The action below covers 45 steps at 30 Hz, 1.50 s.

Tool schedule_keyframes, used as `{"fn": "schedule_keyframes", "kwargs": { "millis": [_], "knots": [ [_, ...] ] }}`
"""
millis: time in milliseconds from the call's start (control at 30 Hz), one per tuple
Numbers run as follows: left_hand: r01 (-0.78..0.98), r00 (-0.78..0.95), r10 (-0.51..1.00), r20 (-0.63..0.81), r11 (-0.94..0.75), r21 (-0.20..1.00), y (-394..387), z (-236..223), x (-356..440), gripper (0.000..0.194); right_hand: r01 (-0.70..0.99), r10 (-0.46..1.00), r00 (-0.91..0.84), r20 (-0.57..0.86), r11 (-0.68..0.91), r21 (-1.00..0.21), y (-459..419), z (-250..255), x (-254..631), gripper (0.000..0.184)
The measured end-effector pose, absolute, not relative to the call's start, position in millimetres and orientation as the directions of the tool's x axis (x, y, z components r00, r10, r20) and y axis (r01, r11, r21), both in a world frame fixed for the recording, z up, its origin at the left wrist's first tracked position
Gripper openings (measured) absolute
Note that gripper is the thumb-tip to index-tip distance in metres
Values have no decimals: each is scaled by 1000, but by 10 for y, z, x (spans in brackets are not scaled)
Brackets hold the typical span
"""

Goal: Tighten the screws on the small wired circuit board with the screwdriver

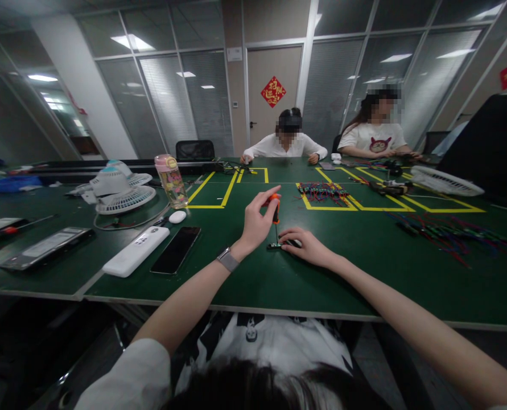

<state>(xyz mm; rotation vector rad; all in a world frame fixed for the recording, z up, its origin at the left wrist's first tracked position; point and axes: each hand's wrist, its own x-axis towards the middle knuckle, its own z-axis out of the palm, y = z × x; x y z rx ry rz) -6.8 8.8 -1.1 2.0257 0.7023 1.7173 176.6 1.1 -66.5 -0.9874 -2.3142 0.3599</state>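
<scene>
In the head view my left hand (257, 219) is closed around the orange and black handle of a screwdriver (276, 215), which stands upright with its shaft pointing down. The screwdriver's tip meets a small dark circuit board (273, 246) lying on the green table. From the right, my right hand (305, 247) reaches low over the tabletop, its thumb and fingers at the board's right end. The fingers appear to pinch the board there, though the tips partly cover it. A grey-banded watch sits on my left wrist.
Left of my hands lie a black phone (176, 250), a white power bank (136, 251) and a white fan (123, 191). A pink-lidded bottle (172, 182) stands behind them. Wired parts (324, 192) are bunched inside yellow tape, with more wires (449, 230) at right. Two people sit opposite.
</scene>
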Motion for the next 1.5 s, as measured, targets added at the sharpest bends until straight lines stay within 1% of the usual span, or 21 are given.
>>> {"fn": "schedule_keyframes", "kwargs": {
  "millis": [133,233,333,467,600,700,967,1100,1233,1300,1500],
  "knots": [
    [182,91,584,807,-806,563,82,-10,-68,22,576,728,-545,415,685,-445,10,-669,1765,14],
    [184,108,594,797,-800,571,89,-25,-72,27,578,726,-541,425,688,-440,8,-670,1762,14],
    [146,153,591,792,-806,574,102,-42,-76,34,574,724,-534,437,690,-441,8,-677,1759,14],
    [90,171,598,783,-801,592,104,-41,-72,36,573,724,-525,447,689,-443,14,-689,1759,14],
    [177,102,592,800,-802,571,82,-15,-72,29,575,725,-525,446,688,-443,17,-689,1760,14],
    [225,88,574,814,-807,546,65,-7,-74,24,580,730,-526,437,683,-443,10,-676,1757,14],
    [162,158,613,774,-789,593,92,-37,-64,35,585,736,-523,430,677,-447,1,-662,1756,14],
    [145,143,614,776,-789,597,111,-29,-66,32,595,745,-522,416,667,-448,-7,-653,1755,15],
    [211,111,573,812,-812,544,95,-13,-72,24,592,746,-525,411,666,-453,-13,-650,1756,15],
    [222,109,570,815,-813,539,84,-15,-71,22,590,747,-520,414,665,-458,-11,-656,1759,15],
    [169,138,613,778,-789,591,89,-42,-50,30,579,736,-526,427,677,-454,2,-671,1763,14]
  ]
}}
